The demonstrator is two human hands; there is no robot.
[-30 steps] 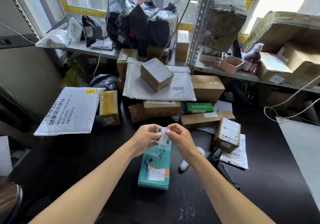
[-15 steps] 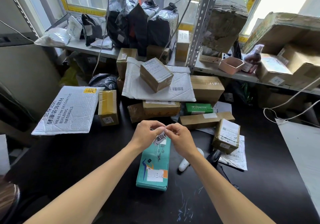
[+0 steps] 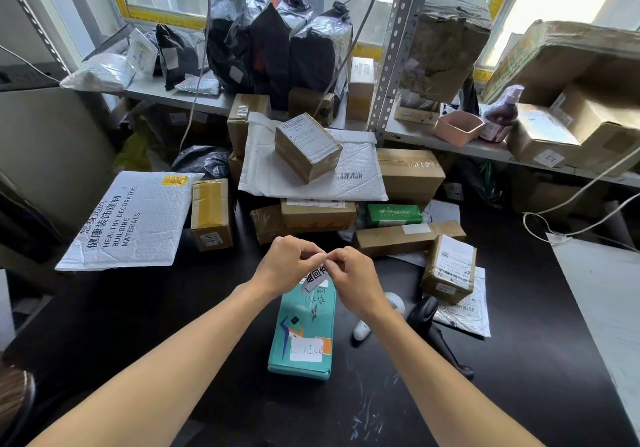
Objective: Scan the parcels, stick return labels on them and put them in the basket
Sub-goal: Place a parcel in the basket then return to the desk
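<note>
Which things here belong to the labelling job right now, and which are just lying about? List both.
In the job:
- left hand and right hand, both pinching the small white return label with black print
- teal rectangular parcel beneath them
- black handheld barcode scanner

Lying about:
- white bubble mailer printed "Healthy Decorative Building Materials"
- pink plastic tray
- green flat box

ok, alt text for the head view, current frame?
Both hands, left hand and right hand, pinch a small white return label above a teal parcel lying on a black table. A white scanner lies right of the parcel; cardboard boxes and padded mailers are piled behind.
</note>
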